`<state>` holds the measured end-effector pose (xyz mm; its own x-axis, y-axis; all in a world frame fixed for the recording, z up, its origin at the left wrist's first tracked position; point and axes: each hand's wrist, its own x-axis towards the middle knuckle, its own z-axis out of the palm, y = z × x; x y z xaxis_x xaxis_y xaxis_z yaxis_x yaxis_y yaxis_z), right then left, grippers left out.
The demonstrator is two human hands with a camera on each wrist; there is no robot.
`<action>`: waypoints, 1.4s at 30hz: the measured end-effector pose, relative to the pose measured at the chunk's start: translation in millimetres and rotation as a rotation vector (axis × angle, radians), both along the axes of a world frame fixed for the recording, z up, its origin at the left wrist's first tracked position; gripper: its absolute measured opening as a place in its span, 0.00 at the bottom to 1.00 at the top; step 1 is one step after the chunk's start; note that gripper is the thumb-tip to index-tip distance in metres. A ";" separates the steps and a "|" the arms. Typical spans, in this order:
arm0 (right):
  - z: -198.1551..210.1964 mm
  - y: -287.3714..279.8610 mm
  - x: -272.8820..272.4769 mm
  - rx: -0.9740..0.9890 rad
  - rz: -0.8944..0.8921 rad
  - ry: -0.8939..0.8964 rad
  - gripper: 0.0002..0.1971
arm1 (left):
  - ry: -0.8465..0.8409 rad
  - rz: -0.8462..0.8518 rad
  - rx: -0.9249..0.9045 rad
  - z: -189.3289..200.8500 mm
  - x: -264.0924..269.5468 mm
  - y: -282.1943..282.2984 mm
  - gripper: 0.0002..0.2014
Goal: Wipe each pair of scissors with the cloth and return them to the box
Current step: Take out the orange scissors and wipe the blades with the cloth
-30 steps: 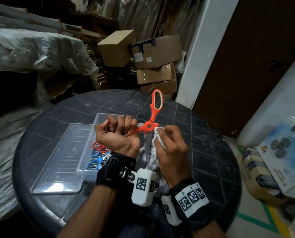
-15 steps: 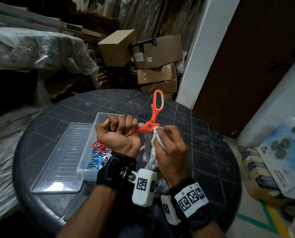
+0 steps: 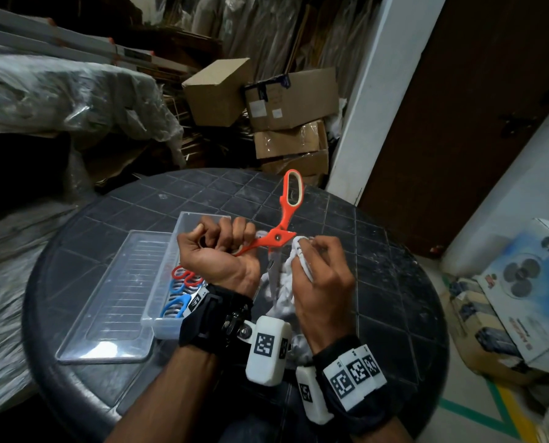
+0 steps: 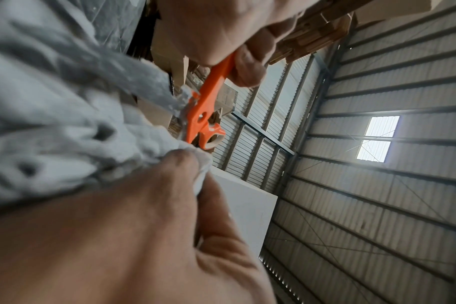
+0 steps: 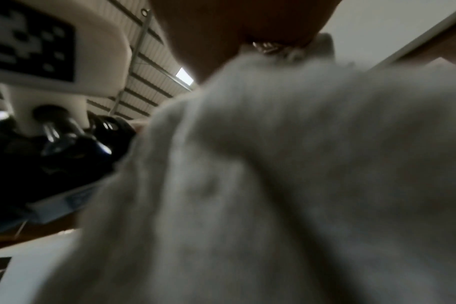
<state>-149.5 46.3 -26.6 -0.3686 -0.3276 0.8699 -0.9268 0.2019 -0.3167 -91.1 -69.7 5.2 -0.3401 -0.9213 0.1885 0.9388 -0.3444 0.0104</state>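
My left hand [image 3: 223, 238] grips one handle of the orange scissors [image 3: 278, 236], which are spread wide; the other handle loop [image 3: 292, 190] sticks up over the table. My right hand [image 3: 314, 254] pinches the white cloth [image 3: 286, 282] against a blade [image 3: 273, 273] just below the pivot. In the left wrist view the orange scissors [image 4: 203, 107] run between the grey-white cloth [image 4: 52, 123] and my left hand's fingers [image 4: 245, 67]. The cloth [image 5: 273, 174] fills the right wrist view. The clear box [image 3: 170, 324], left of my left wrist, holds red and blue scissors [image 3: 183, 289].
The clear box lid [image 3: 113, 298] lies flat to the left of the box on the round dark table [image 3: 394, 282]. Cardboard boxes [image 3: 286, 100] are stacked behind the table. A fan carton [image 3: 522, 289] sits on the floor at the right.
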 end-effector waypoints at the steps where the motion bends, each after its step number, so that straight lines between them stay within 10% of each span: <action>1: -0.5 -0.2 0.4 0.026 0.010 0.012 0.12 | -0.003 0.001 0.001 -0.6 -0.1 -0.5 0.17; 18: -0.3 -9.2 -1.6 -0.209 -0.073 -0.172 0.11 | -0.016 -0.007 0.016 -1.8 -1.2 1.2 0.17; 28: 4.1 2.1 -1.3 0.085 0.005 -0.044 0.09 | -0.028 -0.030 0.044 1.0 2.2 4.5 0.18; 42: 6.8 5.7 -1.0 -0.005 0.019 -0.040 0.06 | -0.006 -0.017 0.014 -0.3 0.5 1.7 0.17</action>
<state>-150.6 52.0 -19.8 -0.3968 -0.3305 0.8563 -0.9170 0.1828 -0.3544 -90.6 -67.9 4.9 -0.3571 -0.9177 0.1741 0.9326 -0.3608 0.0109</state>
